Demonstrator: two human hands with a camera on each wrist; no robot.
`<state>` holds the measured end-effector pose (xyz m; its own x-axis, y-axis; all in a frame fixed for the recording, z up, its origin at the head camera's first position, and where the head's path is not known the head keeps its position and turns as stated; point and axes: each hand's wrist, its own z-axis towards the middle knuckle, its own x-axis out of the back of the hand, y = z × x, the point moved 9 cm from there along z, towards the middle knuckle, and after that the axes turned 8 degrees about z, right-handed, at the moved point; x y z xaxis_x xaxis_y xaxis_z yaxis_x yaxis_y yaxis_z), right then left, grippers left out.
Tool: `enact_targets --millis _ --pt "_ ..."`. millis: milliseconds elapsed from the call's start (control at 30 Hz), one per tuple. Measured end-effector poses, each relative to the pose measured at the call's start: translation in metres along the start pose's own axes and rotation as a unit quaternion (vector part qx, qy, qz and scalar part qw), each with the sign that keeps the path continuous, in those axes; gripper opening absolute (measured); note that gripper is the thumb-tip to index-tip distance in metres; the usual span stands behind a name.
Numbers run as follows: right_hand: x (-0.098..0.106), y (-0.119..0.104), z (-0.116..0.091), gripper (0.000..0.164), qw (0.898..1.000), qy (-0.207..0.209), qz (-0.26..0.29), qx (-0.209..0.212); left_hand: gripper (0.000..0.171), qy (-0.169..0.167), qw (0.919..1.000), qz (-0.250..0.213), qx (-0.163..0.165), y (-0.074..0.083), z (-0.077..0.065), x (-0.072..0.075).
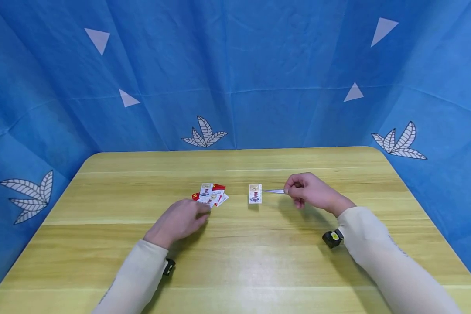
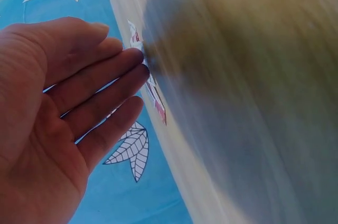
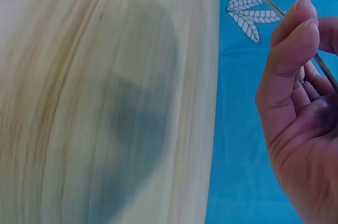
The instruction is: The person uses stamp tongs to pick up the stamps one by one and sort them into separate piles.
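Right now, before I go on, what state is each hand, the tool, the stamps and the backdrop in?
Left hand: fingers extended, fingertips at the near edge of the stamp pile.
Right hand: pinching the tweezers.
Tweezers: held, tips at the single stamp's right edge.
Single stamp: raised off the table, printed face showing.
Stamp pile: loose, overlapping, on the table.
Blue cloth: hanging, creased.

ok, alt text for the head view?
A person's right hand pinches tweezers, their tips at a small card; the left hand is at a card pile. Wooden table, blue curtain behind.
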<state>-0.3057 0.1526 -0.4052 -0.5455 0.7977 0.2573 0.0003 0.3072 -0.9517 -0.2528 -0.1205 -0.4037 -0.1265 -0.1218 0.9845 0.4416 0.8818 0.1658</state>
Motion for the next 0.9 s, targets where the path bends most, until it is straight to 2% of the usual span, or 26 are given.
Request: enact_targets --millis 600,900 --pt "0.036 0.005 -0.021 0.025 0.999 0.036 0.025 0.004 0.021 -0.016 0.9996 -0.019 0.014 -0.004 -0.001 -0.001" --pt "0.053 0.011 -0.029 0.025 0.997 0.056 0.048 0.005 0.005 -0.021 0.9996 -0.017 0.003 -0.002 0.0 -0.002"
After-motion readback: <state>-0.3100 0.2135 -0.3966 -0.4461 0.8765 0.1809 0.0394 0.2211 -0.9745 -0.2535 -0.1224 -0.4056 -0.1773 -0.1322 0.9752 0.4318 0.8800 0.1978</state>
